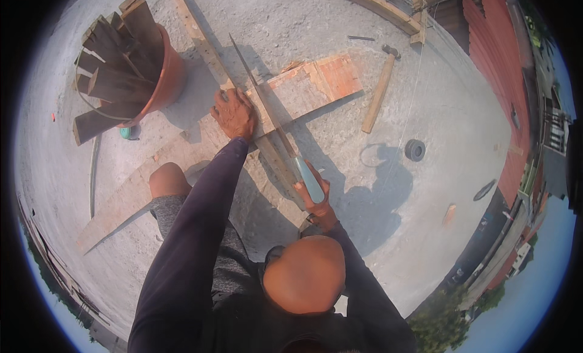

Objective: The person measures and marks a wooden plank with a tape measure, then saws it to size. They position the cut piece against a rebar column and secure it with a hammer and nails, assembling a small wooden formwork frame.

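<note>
A long wooden plank lies aslant across a narrower wooden beam, its far right end stained orange. My left hand presses down on the plank beside the cut line, with its fingers bent and gripping it. In my right hand is the pale blue-grey handle of a handsaw, the fingers wrapped round it. The saw's blade stands on edge across the plank, just right of my left hand, its tip pointing away from me. My left knee is bent over the plank's near part.
An orange bucket full of wood offcuts stands at the far left, a small teal item beside it. To the right lie a hammer, a dark round roll and a wood scrap. Timber and red corrugated sheeting edge the concrete floor.
</note>
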Demonstrator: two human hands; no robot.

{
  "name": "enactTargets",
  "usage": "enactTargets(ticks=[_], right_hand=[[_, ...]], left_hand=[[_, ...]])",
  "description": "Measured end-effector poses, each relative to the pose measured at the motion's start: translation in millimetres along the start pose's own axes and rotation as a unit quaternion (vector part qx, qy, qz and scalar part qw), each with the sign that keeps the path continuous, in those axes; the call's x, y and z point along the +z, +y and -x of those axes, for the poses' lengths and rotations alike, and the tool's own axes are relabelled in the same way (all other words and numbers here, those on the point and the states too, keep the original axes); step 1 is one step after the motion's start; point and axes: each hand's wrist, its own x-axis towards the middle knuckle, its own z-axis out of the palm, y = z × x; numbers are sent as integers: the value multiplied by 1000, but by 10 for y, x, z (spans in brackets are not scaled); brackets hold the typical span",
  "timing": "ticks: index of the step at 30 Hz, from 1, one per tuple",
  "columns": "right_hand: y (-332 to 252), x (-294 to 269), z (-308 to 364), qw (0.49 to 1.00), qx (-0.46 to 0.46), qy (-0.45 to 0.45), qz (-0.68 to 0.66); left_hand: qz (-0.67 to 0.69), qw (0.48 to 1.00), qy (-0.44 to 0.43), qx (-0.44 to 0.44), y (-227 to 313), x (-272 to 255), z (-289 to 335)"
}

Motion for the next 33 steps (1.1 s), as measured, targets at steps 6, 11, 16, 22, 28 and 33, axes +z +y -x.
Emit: enactTargets(ticks=[6,11,16,22,28,33], right_hand=[[-518,-369,824,993,-9,5,120],[-855,-524,810,992,67,-40,97],[-756,-64,-35,996,-75,37,34],[-703,-431,953,997,-53,33,47],[-652,-89,-153,1000,2,-17,-12],[-515,-306,803,998,-21,30,44]], left_hand=[[14,1000,-8,6,-14,36,2],[-2,1000,8,18,-56,33,27],[5,999,5,34,-53,-52,1],[-12,1000,-10,6,-99,61,53],[1,1000,16,5,-69,40,38],[11,1000,-13,-1,-62,11,41]])
